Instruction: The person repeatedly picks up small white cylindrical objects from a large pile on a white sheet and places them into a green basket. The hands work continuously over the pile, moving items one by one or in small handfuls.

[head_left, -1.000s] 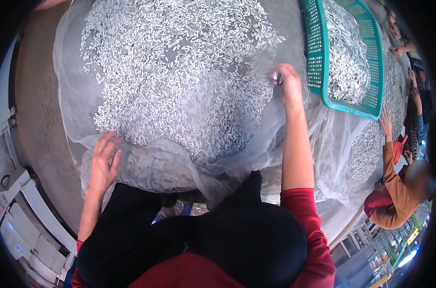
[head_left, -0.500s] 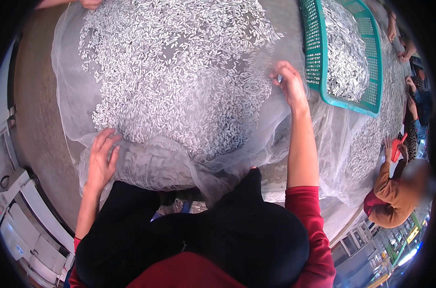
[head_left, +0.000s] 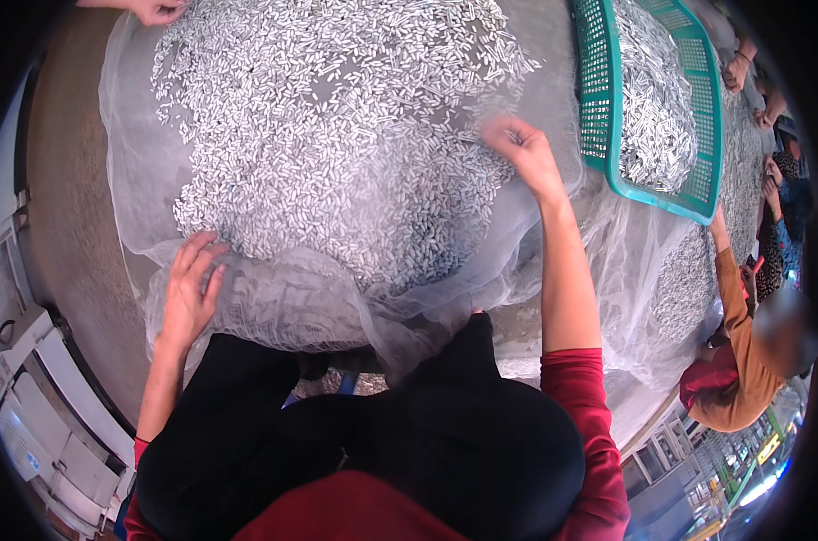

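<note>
A wide heap of small, silvery-white rod-shaped pieces (head_left: 310, 171) lies spread on a sheer white mesh cloth (head_left: 283, 302). My left hand (head_left: 188, 287) rests on the cloth at the heap's near left edge, its fingers loosely apart and nothing visible in them. At the heap's right edge, just above the pieces, is my right hand (head_left: 521, 151). Its bent fingers are smeared by motion, so whether they hold a piece is unclear. The cloth bunches up along the near edge, in front of my lap.
A green plastic basket (head_left: 618, 176) holding similar pieces stands at the far right. Another person's hand (head_left: 161, 11) is at the far left of the heap. Several people sit along the right side, one in a brown sleeve (head_left: 731, 279). More pieces (head_left: 688, 284) lie beyond the basket.
My right hand has moved left, over the edge of the pieces. My left hand has barely moved. The brown-sleeved person's arm now stretches toward the basket.
</note>
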Demonstrator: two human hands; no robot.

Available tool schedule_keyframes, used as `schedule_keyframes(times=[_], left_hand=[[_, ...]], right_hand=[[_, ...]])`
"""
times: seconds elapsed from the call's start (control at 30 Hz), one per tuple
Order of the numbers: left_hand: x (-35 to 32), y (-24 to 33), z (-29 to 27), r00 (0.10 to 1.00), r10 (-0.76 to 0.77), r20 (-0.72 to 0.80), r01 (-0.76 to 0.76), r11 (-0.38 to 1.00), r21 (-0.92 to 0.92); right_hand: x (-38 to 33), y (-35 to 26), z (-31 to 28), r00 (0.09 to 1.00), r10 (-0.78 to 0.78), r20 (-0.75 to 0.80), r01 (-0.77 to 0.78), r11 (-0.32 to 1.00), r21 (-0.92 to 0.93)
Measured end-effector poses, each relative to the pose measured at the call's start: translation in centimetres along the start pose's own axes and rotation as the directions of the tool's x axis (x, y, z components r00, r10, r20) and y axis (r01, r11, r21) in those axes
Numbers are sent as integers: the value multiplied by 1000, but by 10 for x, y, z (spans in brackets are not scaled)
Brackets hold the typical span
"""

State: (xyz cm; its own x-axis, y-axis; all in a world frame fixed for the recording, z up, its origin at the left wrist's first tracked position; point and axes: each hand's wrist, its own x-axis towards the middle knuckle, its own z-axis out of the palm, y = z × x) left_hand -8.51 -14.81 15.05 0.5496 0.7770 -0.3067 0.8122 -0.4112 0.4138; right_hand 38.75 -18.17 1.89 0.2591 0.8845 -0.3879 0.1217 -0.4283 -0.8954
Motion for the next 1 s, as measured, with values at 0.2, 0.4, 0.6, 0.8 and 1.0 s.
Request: schedule_keyframes(times=[0.2,0.4,0.6,0.8,1.0], left_hand=[[2,0,0,1000,1,8,-1,1000,6],[2,-2,0,1000,-5,-7,5,1000,-1],[3,-2,-2,1000,-11,24,10,1000,12],[5,1,-4,1000,-22,-14,22,1000,-9],[-2,-3,-3,993,-98,-69,95,994,-46]], right_hand=[[1,0,18,963,-255,87,256,769,-586],[-1,-8,-12,973,135,187,-200,895,399],[-7,-5,5,972,-182,149,233,823,-518],[-11,-10,14,919,-305,250,359,382,-852],[-29,-65,-57,716,-626,-309,277,661,-697]])
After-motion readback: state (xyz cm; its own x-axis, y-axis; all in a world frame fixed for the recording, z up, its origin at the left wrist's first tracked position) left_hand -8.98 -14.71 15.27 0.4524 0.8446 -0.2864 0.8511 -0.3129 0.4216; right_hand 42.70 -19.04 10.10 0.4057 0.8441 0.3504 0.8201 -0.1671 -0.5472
